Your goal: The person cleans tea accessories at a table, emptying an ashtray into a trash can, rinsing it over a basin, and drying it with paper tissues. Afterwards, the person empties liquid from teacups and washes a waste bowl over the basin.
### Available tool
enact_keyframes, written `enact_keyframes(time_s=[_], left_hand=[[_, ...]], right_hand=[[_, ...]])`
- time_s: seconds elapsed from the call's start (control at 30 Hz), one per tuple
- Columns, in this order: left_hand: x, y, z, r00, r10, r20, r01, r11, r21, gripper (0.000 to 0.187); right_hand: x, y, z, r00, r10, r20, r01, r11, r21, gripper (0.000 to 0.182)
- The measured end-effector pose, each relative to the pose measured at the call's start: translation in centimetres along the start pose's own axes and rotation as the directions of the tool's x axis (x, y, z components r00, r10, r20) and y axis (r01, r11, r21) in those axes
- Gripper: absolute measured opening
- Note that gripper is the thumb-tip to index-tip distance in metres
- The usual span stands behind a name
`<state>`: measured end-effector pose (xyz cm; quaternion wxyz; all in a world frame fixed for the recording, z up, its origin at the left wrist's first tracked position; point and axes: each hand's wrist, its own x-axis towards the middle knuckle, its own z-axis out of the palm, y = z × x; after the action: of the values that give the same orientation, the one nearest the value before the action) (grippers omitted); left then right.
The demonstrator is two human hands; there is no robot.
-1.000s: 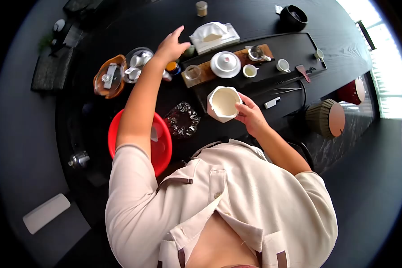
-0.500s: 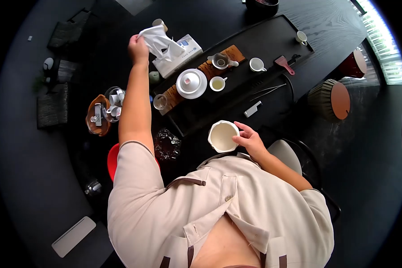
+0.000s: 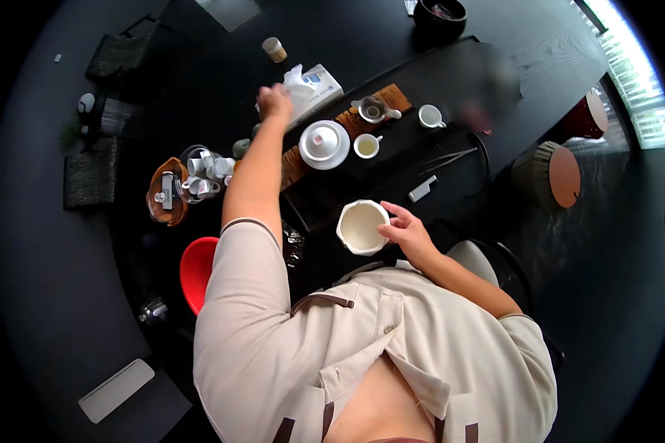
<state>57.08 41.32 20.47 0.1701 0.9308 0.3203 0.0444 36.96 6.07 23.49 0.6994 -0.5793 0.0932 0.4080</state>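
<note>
Blur smears a black rectangular tray (image 3: 340, 190) at right. The left hand (image 3: 275, 101) partly hides a white tissue box (image 3: 328, 88) (whether its fingers pinch the white tissue (image 3: 298, 83) beside them, I cannot tell); the right hand (image 3: 409, 236) pinches a white faceted bowl (image 3: 360, 229) between its fingers.
</note>
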Motion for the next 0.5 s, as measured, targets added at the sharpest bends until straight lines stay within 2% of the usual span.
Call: enact_keyframes(time_s=[0.03,0.07,0.1,0.13,0.17,0.2,0.23,0.27,0.3,0.33,0.37,0.4,0.43,0.5], left_hand=[[1.7,-1.0,0.3,0.989,-0.043,-0.139,0.008,0.97,-0.242,0.027],[5.0,-3.8,1.6,0.974,-0.052,-0.22,-0.06,0.879,-0.474,0.028],[3.0,-2.4,-1.4,0.917,-0.087,-0.388,-0.111,0.881,-0.46,0.027],[2.4,-2.1,-2.5,0.876,-0.217,-0.431,-0.19,0.666,-0.722,0.024],[-1.6,0.5,-6.0,0.893,-0.223,-0.391,-0.268,0.434,-0.86,0.021],[-3.8,-0.1,-6.8,0.889,-0.012,-0.458,-0.386,0.517,-0.764,0.018],[-7.1,-0.1,-7.8,0.794,0.33,-0.51,-0.595,0.594,-0.542,0.023],[-10.9,0.5,-8.5,0.652,0.572,-0.497,-0.757,0.522,-0.392,0.026],[-15.2,1.1,-9.3,0.522,0.75,-0.405,-0.851,0.43,-0.301,0.027],[-18.2,0.5,-9.1,0.381,0.895,-0.233,-0.915,0.329,-0.233,0.03],[-21.1,-0.5,-8.0,0.361,0.932,-0.045,-0.882,0.325,-0.341,0.03],[-23.6,-1.2,-7.5,0.377,0.923,0.079,-0.851,0.379,-0.364,0.028],[-25.6,-1.7,-7.1,0.384,0.901,0.203,-0.816,0.434,-0.382,0.026],[-27.5,-2.5,-6.0,0.582,0.759,0.293,-0.668,0.651,-0.361,0.025]], right_hand=[[-0.3,-0.1,0.1,1.0,0.001,-0.024,0.001,0.998,0.063,0.064],[-0.2,0.4,-0.2,0.998,0.006,-0.058,-0.003,0.998,0.061,0.065],[-0.3,0.7,-0.5,0.997,-0.003,-0.072,0.008,0.998,0.069,0.065],[-0.3,0.7,-0.7,0.994,0.006,-0.106,-0.002,0.999,0.044,0.066],[-0.1,0.8,-0.8,0.99,0.013,-0.137,-0.01,1.0,0.021,0.066],[0.2,1.0,-0.8,0.985,0.014,-0.17,-0.013,1.0,0.008,0.067],[0.4,1.0,-0.8,0.985,0.002,-0.173,0.0,1.0,0.015,0.067],[0.7,0.9,-0.6,0.984,0.004,-0.178,-0.005,1.0,-0.004,0.066],[0.8,0.7,-0.3,0.984,0.01,-0.18,-0.015,1.0,-0.025,0.065],[0.9,0.4,0.2,0.985,0.004,-0.174,-0.009,1.0,-0.029,0.065],[1.1,0.0,0.8,0.99,-0.033,-0.139,0.028,0.999,-0.039,0.063],[1.2,0.0,1.6,0.992,-0.069,-0.104,0.064,0.997,-0.045,0.06],[2.0,0.9,2.2,0.99,-0.132,-0.044,0.135,0.988,0.08,0.058],[1.7,1.7,3.9,0.961,-0.267,-0.068,0.241,0.935,-0.261,0.058]])
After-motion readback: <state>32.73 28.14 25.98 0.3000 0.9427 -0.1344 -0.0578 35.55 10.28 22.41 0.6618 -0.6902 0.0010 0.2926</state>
